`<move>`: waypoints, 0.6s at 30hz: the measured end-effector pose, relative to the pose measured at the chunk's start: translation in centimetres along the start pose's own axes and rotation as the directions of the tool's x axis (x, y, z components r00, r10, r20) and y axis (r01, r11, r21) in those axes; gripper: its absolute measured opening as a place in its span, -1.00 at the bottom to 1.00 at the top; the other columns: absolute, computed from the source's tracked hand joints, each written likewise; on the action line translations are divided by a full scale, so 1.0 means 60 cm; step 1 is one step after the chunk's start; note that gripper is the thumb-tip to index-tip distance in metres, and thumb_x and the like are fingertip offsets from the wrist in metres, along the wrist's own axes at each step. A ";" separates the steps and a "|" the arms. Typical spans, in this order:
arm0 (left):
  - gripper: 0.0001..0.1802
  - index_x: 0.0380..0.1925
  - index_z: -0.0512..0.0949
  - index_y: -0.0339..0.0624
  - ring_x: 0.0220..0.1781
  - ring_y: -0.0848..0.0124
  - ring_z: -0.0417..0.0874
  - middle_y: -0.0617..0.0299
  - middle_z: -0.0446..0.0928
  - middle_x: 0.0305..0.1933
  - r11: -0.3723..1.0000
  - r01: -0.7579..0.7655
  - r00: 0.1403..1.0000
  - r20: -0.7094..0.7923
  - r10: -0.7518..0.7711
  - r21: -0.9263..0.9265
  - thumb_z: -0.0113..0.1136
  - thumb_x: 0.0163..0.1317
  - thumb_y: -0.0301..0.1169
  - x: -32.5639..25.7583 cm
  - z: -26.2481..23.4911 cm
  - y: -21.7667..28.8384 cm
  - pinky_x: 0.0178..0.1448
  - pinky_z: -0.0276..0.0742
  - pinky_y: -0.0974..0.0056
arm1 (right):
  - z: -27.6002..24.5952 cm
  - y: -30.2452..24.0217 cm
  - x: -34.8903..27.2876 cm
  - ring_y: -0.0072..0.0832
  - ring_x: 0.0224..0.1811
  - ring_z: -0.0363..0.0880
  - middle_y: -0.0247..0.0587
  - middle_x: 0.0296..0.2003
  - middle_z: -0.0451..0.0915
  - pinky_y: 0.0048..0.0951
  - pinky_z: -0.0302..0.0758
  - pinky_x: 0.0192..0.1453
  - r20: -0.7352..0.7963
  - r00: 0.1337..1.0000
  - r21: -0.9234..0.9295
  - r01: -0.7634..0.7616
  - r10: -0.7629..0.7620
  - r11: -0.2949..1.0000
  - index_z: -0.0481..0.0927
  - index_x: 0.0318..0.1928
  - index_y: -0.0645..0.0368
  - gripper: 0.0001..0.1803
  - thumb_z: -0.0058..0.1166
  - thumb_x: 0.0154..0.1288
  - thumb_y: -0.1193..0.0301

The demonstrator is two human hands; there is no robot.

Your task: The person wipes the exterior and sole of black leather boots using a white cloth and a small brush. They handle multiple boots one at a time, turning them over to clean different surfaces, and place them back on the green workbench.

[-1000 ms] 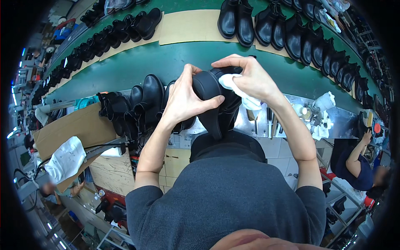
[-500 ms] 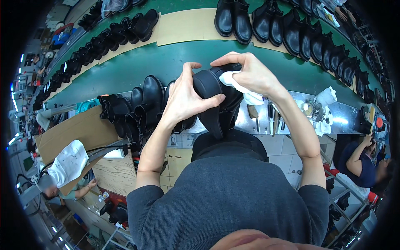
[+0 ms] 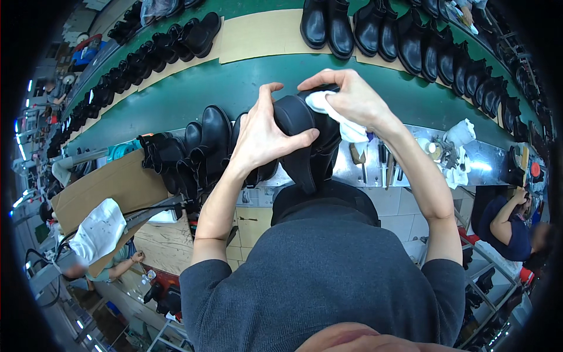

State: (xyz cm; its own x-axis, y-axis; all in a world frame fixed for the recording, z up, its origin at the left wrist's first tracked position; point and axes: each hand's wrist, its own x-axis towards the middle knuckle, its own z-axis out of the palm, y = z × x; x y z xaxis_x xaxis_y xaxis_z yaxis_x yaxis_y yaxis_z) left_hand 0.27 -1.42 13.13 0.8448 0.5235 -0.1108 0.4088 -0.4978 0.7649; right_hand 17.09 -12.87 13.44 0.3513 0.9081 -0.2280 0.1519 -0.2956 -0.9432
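Observation:
I hold a black ankle boot [image 3: 308,146] up in front of my chest, its toe toward me. My left hand [image 3: 264,135] grips its toe end from the left, thumb across the top. My right hand [image 3: 349,97] presses a white cloth [image 3: 337,114] against the boot's upper side from the right. Both hands touch the boot. Part of the boot is hidden behind my fingers.
Several black boots [image 3: 199,149] stand at my left on the metal bench [image 3: 481,161]. A green conveyor belt [image 3: 193,94] runs behind, carrying rows of black boots [image 3: 410,35] on cardboard sheets [image 3: 261,32]. Tools and rags [image 3: 454,146] lie right. Seated people work at lower left and right.
The cloth in my right hand has shifted slightly across the boot. My left hand keeps the same grip.

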 end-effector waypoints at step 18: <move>0.18 0.25 0.16 -0.38 -0.09 -0.05 0.65 -0.23 0.58 -0.20 0.998 -0.014 0.996 0.084 0.018 -0.057 0.43 -0.30 0.14 0.018 -0.001 -0.022 0.08 0.52 0.08 | -0.006 0.019 -0.010 -0.52 -0.09 0.57 -0.20 -0.03 0.54 -0.54 0.52 -0.12 0.069 0.955 -0.248 0.296 -0.288 0.922 0.60 0.06 0.22 -0.46 0.15 -0.07 0.58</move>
State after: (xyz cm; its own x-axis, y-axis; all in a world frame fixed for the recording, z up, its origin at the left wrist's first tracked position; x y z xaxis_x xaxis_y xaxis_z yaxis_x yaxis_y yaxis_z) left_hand 0.61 -0.14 12.08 0.8782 0.4544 -0.1496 0.3768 -0.4646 0.8013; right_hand 17.39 -13.85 12.62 0.2277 0.9730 0.0370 0.4734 -0.0775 -0.8774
